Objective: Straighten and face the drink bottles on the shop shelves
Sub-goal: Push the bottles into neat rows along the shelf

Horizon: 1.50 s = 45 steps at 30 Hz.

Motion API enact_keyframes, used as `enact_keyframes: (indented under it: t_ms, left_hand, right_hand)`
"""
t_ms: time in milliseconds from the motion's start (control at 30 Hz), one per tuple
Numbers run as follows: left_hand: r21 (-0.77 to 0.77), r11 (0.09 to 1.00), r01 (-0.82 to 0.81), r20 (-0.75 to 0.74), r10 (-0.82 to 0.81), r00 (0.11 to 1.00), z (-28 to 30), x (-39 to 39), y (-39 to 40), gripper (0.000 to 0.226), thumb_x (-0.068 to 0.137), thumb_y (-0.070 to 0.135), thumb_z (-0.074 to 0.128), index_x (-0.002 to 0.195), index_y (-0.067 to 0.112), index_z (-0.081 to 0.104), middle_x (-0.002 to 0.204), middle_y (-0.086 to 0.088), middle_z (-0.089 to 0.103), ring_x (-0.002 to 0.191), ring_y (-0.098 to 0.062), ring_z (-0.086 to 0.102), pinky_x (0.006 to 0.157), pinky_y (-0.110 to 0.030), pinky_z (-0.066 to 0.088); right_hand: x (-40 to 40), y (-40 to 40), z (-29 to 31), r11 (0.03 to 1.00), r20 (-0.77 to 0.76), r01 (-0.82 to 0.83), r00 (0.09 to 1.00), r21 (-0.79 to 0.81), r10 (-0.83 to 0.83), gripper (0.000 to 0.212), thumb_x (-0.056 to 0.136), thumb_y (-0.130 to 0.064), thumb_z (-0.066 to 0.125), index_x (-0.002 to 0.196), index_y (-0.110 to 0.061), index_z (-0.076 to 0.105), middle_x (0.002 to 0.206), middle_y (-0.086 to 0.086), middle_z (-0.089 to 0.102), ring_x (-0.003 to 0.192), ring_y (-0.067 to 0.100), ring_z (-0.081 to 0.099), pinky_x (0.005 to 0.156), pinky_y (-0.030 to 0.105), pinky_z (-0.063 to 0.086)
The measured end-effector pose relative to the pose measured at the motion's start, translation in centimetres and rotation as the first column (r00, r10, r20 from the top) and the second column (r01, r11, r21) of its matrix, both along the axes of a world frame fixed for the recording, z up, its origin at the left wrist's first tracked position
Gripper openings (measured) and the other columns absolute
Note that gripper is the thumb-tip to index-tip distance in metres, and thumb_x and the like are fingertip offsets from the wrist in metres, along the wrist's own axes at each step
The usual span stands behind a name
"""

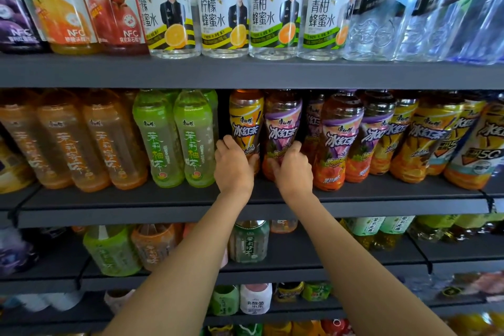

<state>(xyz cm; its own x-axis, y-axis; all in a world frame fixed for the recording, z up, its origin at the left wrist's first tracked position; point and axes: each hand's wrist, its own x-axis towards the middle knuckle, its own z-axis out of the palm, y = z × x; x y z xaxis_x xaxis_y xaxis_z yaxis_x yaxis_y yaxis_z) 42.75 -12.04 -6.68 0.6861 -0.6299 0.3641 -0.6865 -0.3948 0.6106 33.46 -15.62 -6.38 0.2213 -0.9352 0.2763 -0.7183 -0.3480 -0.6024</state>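
On the middle shelf (pixel 136 199), my left hand (pixel 233 166) grips the lower part of a yellow-label iced tea bottle (pixel 245 120). Right beside it, my right hand (pixel 293 168) grips the lower part of a purple-label iced tea bottle (pixel 282 123). Both bottles stand upright with their labels facing out. They stand a little behind the front row. More iced tea bottles (pixel 338 139) run to the right. Two green-label tea bottles (pixel 174 139) stand just left of my left hand.
Orange tea bottles (pixel 90 142) fill the left of the middle shelf. The top shelf holds juice bottles (pixel 90 3), honey water bottles (pixel 223 16) and soda water bottles (pixel 381 8). Lower shelves (pixel 300 254) carry more drinks below my forearms.
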Motion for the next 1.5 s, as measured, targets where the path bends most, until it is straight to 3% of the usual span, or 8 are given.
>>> enact_keyframes:
  t_ms: [333, 467, 733, 833, 967, 1067, 1167, 1500]
  left_hand:
    - [0.068, 0.997, 0.045, 0.044, -0.048, 0.998, 0.7, -0.5, 4.2, 0.066, 0.081, 0.045, 0.066, 0.124, 0.006, 0.035, 0.123, -0.011, 0.045, 0.116, -0.028, 0.047, 0.082, -0.036, 0.044]
    - [0.032, 0.999, 0.018, 0.031, -0.019, 0.999, 0.7, 0.6, 7.5, 0.069, 0.077, 0.049, 0.068, 0.122, 0.008, 0.036, 0.119, -0.010, 0.049, 0.111, -0.029, 0.051, 0.079, -0.040, 0.046]
    - [0.068, 0.996, 0.058, -0.028, -0.056, 0.998, 1.6, 2.9, 9.5, 0.077, 0.072, 0.046, 0.074, 0.127, 0.009, 0.034, 0.122, -0.014, 0.049, 0.111, -0.034, 0.052, 0.082, -0.042, 0.045]
    - [0.047, 0.997, 0.060, -0.030, -0.058, 0.998, 1.5, 3.0, 9.5, 0.076, 0.072, 0.045, 0.074, 0.126, 0.009, 0.035, 0.122, -0.014, 0.049, 0.112, -0.034, 0.052, 0.081, -0.041, 0.044]
    - [-0.006, 0.998, 0.059, 0.003, -0.059, 0.998, 0.9, 1.9, 9.3, 0.070, 0.070, 0.042, 0.075, 0.121, 0.008, 0.039, 0.117, -0.013, 0.052, 0.108, -0.035, 0.053, 0.074, -0.041, 0.044]
    - [-0.054, 0.994, 0.097, 0.049, -0.094, 0.994, 1.0, -0.4, 8.6, 0.062, 0.069, 0.037, 0.076, 0.111, 0.007, 0.041, 0.111, -0.012, 0.052, 0.105, -0.035, 0.053, 0.068, -0.038, 0.038]
    - [-0.122, 0.972, 0.199, 0.058, -0.193, 0.979, 1.1, -3.5, 7.7, 0.055, 0.065, 0.034, 0.077, 0.099, 0.009, 0.042, 0.102, -0.008, 0.051, 0.097, -0.032, 0.053, 0.065, -0.036, 0.037]
    - [-0.155, 0.797, 0.583, 0.137, -0.567, 0.812, 0.5, -13.5, 3.0, 0.054, 0.067, 0.036, 0.078, 0.098, 0.017, 0.038, 0.101, 0.001, 0.047, 0.097, -0.018, 0.051, 0.070, -0.029, 0.039]
  right_hand:
    - [-0.9, 0.6, 0.6, 0.997, -0.059, 0.031, 0.998, 0.071, -0.027, 0.051, 0.091, -0.037, 0.057, 0.121, -0.001, 0.039, 0.116, 0.019, 0.058, 0.107, 0.038, 0.058, 0.078, 0.040, 0.045]
    - [-1.9, 2.8, -0.5, 0.989, 0.081, 0.091, 0.993, -0.118, -0.082, 0.037, 0.094, -0.037, 0.051, 0.112, -0.005, 0.051, 0.110, 0.012, 0.061, 0.099, 0.034, 0.060, 0.071, 0.036, 0.043]
    - [3.0, 4.4, -1.2, 0.938, 0.286, -0.344, 0.897, -0.032, 0.338, 0.025, 0.092, -0.020, 0.055, 0.113, -0.005, 0.058, 0.104, 0.007, 0.066, 0.085, 0.032, 0.066, 0.069, 0.043, 0.054]
    - [3.1, 4.5, -1.0, 0.903, 0.383, -0.429, 0.839, 0.028, 0.387, 0.029, 0.091, -0.019, 0.057, 0.118, -0.010, 0.057, 0.108, -0.001, 0.065, 0.080, 0.022, 0.065, 0.055, 0.019, 0.049]
    - [2.0, 5.1, 1.0, 0.848, 0.310, -0.530, 0.804, -0.011, 0.507, 0.047, 0.084, -0.035, 0.067, 0.121, -0.012, 0.052, 0.115, 0.001, 0.063, 0.067, -0.001, 0.057, 0.058, 0.016, 0.046]
    - [0.2, 4.8, 2.0, 0.899, 0.193, -0.433, 0.878, -0.068, 0.438, 0.063, 0.073, -0.042, 0.075, 0.118, -0.007, 0.048, 0.115, 0.007, 0.062, 0.103, 0.019, 0.059, 0.084, 0.034, 0.049]
    - [-2.7, 4.1, 2.2, 0.944, 0.120, -0.310, 0.939, -0.111, 0.322, 0.069, 0.068, -0.047, 0.076, 0.116, -0.009, 0.046, 0.110, 0.008, 0.063, 0.104, 0.025, 0.059, 0.084, 0.042, 0.050]
    - [-16.5, 0.9, 1.5, 0.979, 0.216, -0.136, 0.962, -0.149, 0.166, 0.059, 0.070, -0.039, 0.079, 0.114, -0.009, 0.055, 0.101, 0.000, 0.065, 0.097, 0.015, 0.060, 0.072, 0.017, 0.038]
